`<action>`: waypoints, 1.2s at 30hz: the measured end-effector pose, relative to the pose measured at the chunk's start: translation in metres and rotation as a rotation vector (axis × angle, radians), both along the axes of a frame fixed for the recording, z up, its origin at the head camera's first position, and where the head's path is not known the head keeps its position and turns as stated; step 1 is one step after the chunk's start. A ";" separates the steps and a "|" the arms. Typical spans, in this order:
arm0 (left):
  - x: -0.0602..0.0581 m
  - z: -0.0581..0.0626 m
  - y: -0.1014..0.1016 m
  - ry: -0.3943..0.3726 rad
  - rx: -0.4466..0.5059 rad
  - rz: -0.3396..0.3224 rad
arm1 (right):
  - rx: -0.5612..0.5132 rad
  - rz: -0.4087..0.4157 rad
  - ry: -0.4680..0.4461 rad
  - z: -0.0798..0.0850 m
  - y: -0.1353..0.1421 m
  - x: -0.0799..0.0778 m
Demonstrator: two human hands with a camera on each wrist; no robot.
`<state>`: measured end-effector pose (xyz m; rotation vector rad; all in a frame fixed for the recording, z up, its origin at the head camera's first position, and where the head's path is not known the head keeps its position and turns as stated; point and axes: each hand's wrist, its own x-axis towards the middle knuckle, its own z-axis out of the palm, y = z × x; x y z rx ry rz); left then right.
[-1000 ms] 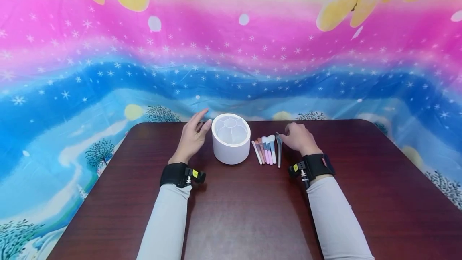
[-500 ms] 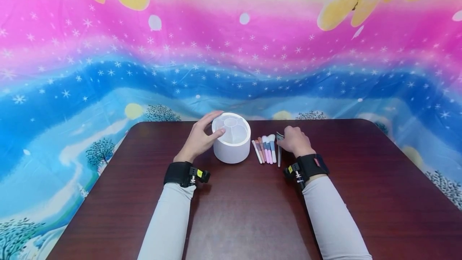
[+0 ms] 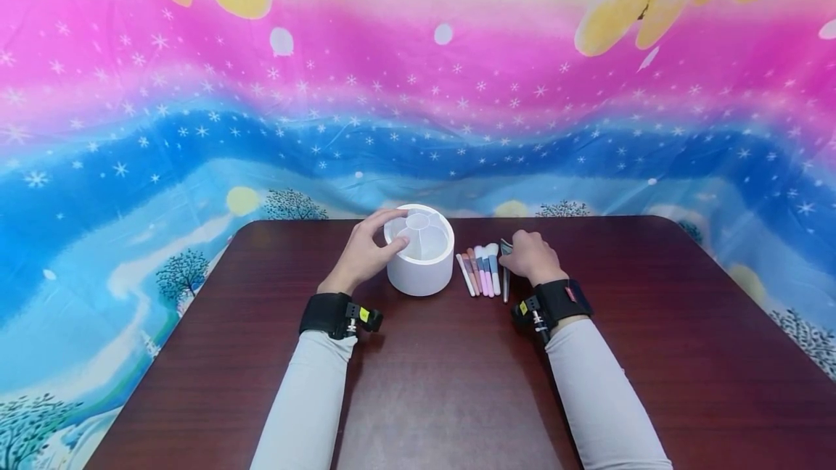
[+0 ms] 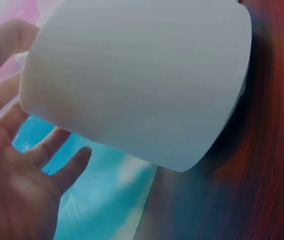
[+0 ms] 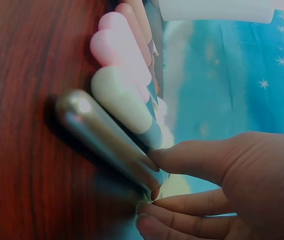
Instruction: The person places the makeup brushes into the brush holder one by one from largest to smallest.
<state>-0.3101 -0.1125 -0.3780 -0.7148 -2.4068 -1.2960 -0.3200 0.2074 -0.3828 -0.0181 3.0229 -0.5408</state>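
A round white organizer (image 3: 419, 274) with clear dividers stands upright on the table. My left hand (image 3: 363, 251) holds its left rim, the thumb and index finger over the top; in the left wrist view the organizer's wall (image 4: 137, 75) hides some fingertips. Right of it several makeup brushes (image 3: 480, 270) lie side by side, with pink, brown and white handles. At the right end of the row lies a makeup brush with a shiny metallic handle (image 5: 107, 140). My right hand (image 3: 532, 256) pinches it near the head between thumb and fingers. Its handle end is close to the tabletop.
The dark red-brown wooden table (image 3: 418, 383) reaches back to a colourful printed cloth (image 3: 418, 107) hanging behind it. Black straps with small cameras sit on both wrists.
My left hand has moved right, from beside the organizer onto its rim. My right hand has shifted slightly left and closed on the metallic brush. The other brushes have stayed put.
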 end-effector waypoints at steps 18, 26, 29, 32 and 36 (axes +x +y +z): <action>-0.004 -0.001 0.010 0.024 -0.048 0.012 | -0.128 -0.028 -0.010 0.011 0.012 0.000; -0.003 -0.001 0.019 0.000 -0.050 0.008 | -0.284 -0.016 0.159 0.050 0.022 0.011; -0.002 0.000 0.020 -0.010 -0.035 -0.015 | -0.352 -0.010 0.236 0.062 0.019 0.017; -0.002 0.000 0.021 -0.005 -0.034 -0.032 | -0.390 0.002 0.335 0.071 0.013 0.021; -0.002 0.000 0.022 -0.005 -0.041 -0.035 | -0.424 0.028 0.507 0.079 0.003 0.023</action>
